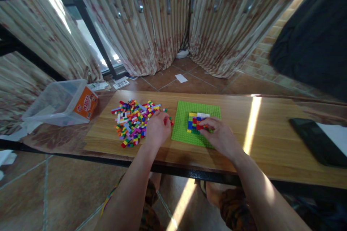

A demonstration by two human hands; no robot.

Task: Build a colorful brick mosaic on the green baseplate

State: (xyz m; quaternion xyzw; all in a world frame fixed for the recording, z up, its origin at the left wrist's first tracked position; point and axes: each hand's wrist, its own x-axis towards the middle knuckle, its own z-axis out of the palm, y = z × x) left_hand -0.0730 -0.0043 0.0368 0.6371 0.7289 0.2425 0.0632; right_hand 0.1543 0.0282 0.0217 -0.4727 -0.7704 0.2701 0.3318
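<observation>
A green baseplate [180, 124] lies on the wooden table. On it stands a low build of toy bricks [190, 124] in yellow, blue, red, green and white. My right hand [219, 135] is over the build's right side, thumb and fingers closed around a red brick [199, 127] at the build; the hand covers part of it. To the left spreads a loose pile of small coloured bricks [132, 122]. My left hand [158, 128] is at the pile's right edge with its fingers curled together, and what they hold is hidden. A few loose bricks lie just beyond those fingertips.
A clear plastic bin [54, 101] with an orange label stands left of the wooden table top [233, 110]. At the right end are a dark flat object [314, 140] and white paper [333, 133]. Curtains [151, 32] hang behind the table.
</observation>
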